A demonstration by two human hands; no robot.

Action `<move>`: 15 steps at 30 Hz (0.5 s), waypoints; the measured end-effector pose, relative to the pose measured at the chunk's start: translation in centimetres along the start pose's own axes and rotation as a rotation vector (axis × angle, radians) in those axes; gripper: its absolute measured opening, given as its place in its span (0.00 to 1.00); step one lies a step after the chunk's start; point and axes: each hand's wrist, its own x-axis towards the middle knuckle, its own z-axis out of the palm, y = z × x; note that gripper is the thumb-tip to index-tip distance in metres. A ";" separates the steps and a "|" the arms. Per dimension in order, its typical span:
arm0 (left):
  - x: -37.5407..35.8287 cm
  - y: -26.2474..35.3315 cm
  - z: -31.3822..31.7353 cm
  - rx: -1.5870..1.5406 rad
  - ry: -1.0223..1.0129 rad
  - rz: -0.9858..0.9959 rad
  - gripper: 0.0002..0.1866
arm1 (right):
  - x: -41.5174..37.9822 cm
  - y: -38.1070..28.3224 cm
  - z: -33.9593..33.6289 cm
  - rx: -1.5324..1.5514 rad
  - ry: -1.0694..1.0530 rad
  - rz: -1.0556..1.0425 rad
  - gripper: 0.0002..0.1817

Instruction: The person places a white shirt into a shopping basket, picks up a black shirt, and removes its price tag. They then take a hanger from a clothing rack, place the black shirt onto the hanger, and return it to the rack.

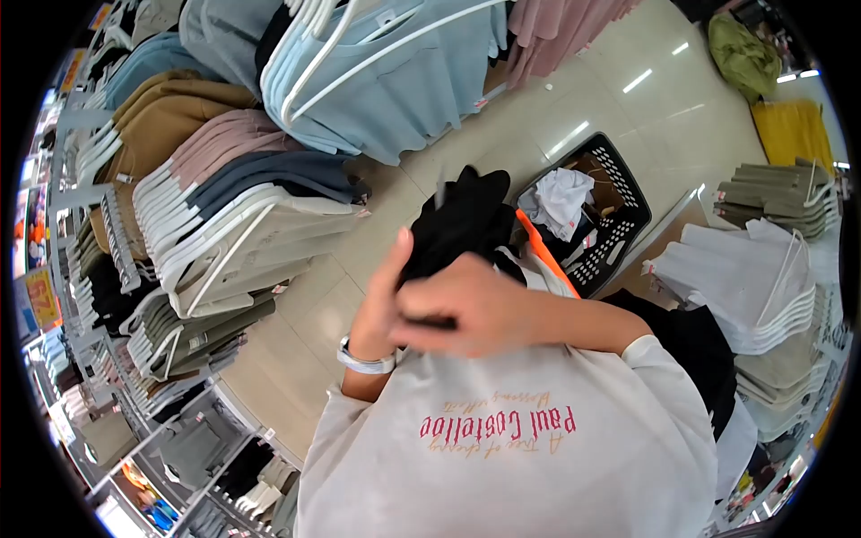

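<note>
Fingers first: bends those of the right hand [462, 309], blurred, across the left hand [381, 300], and points one digit of the left upward beside the black garment [462, 215]. Cannot tell whether either hand grips the cloth or is released, with motion blur over both. Has the black garment bunched just beyond the hands, above the floor [336, 309]. Shows "Paul Costelloe" in magenta, upside down, across the pale shirt [507, 475], with "A Tree of cherry" in thin tan script beside it and a further script line, only partly legible. Bears large digits on a yellow sign [40, 299] at far left, too blurred to read surely. Sits near the garment's right side: black perforated basket [630, 202], holding crumpled white cloth [560, 199], with an orange edge [545, 254] between. Leaves open floor to the left of the hands and beyond the basket, bounded at left by hanging clothes [260, 242] and at right by white garments [731, 269]. Gleams with ceiling-light reflections on glossy, pale tiles.
</note>
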 end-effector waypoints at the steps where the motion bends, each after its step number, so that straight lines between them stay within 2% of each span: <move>1: -0.3 -0.3 -0.1 0.161 0.043 0.095 0.25 | -0.1 0.4 1.3 -0.034 -0.033 -0.105 0.16; 2: -0.4 -0.7 -0.3 0.320 0.083 0.191 0.22 | -0.4 0.6 2.3 -0.037 -0.015 -0.099 0.16; 3: -0.4 -0.9 -0.6 0.478 0.124 0.289 0.20 | -0.7 0.7 3.2 -0.169 -0.070 -0.144 0.16; 4: -0.2 -0.8 -1.4 0.533 0.080 0.324 0.19 | -0.8 0.8 3.5 -0.299 -0.129 -0.189 0.16; 5: -0.1 -0.6 -1.9 0.587 0.039 0.360 0.19 | -1.0 0.8 3.0 -0.295 -0.120 -0.187 0.16; 7: -0.8 -0.7 -1.6 0.606 0.157 0.354 0.17 | -1.2 0.5 0.5 0.183 -0.303 -0.011 0.16; 8: -1.1 -0.5 -1.4 0.435 0.262 0.291 0.15 | -1.8 0.6 -0.9 0.410 -0.330 0.206 0.15; 9: -1.3 -0.9 -1.5 0.386 0.300 0.368 0.15 | -2.7 2.6 -1.7 0.615 -0.320 0.326 0.13; 10: -1.7 -1.4 -2.2 0.355 0.301 0.436 0.15 | -3.6 5.5 -3.2 0.760 -0.354 0.454 0.15; 11: -2.2 -1.8 -2.8 0.323 0.303 0.506 0.16 | -4.3 8.7 -4.7 0.751 -0.400 0.582 0.27; 12: -2.7 -2.1 -3.1 0.304 0.297 0.577 0.16 | -5.1 12.2 -4.9 0.723 -0.327 0.812 0.38; 13: -3.2 -2.8 -3.7 0.283 0.260 0.692 0.15 | -5.2 14.7 -3.9 0.672 -0.171 1.027 0.42; 14: -4.1 -2.7 -3.7 0.361 0.226 0.690 0.14 | -5.1 17.3 -2.5 0.666 -0.020 1.215 0.40; 15: -4.9 -2.4 -3.4 0.439 0.195 0.684 0.13 | -4.8 18.7 -1.3 0.669 -0.033 1.216 0.40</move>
